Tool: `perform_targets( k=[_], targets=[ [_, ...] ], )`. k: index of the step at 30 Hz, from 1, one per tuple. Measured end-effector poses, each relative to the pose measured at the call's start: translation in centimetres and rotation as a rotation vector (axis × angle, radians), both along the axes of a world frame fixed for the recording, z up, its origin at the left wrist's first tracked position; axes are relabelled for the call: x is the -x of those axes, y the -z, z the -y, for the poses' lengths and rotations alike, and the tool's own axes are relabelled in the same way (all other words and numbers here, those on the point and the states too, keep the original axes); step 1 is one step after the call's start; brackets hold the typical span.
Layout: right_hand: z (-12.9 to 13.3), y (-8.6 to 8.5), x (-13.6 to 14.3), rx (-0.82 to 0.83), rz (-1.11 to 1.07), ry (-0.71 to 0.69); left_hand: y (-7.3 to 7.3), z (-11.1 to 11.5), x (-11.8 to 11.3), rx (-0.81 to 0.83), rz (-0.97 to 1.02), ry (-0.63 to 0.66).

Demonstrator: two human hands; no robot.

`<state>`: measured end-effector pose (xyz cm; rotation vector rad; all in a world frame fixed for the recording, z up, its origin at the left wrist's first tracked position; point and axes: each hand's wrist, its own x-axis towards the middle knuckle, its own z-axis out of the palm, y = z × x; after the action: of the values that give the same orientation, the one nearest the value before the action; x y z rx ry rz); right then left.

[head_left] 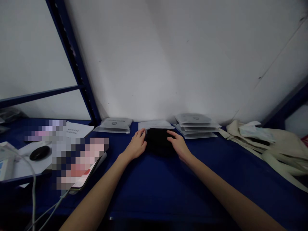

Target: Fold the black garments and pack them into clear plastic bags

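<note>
A folded black cloth [157,141], soft-looking and dark, lies on the blue table between my two hands. My left hand [138,145] grips its left side, the thumb against the near part and the fingers reaching to the far corner. At the right side my right hand [180,146] holds the cloth's edge, with fingertips on its upper surface. Just behind the cloth is a flat white plastic packet [156,124], partly covered by it. Details of the cloth's folds are lost in the dark.
A clear plastic packet [114,124] lies back left; several stacked packets [194,119] stand back right. Leftward are a phone [84,176] with cables, a black mouse [39,153] and papers [80,131]. Beige fabric [284,144] spreads at right. A white wall [163,64] rises behind.
</note>
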<state>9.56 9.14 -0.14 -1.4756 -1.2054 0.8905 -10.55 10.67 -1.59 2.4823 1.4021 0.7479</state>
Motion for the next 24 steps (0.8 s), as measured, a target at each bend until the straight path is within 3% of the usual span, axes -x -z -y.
perform_targets(
  k=[5,14,21,24],
  targets=[
    [-0.5,0.1,-0.4,-0.032,-0.026,0.023,-0.4,0.4,-0.3,0.021,0.121,0.044],
    [-0.5,-0.7,-0.2,-0.005,-0.181,-0.337,-0.9,0.7,-1.0,0.152,0.407,-0.036],
    [-0.9,-0.5,-0.7,0.135,-0.218,-0.313,-0.6,0.5,-1.1,0.080,0.286,-0.031],
    [-0.9,-0.6,-0.9,0.175,-0.241,-0.327,-0.6,0.5,-1.3,0.105,0.321,-0.049]
  ],
)
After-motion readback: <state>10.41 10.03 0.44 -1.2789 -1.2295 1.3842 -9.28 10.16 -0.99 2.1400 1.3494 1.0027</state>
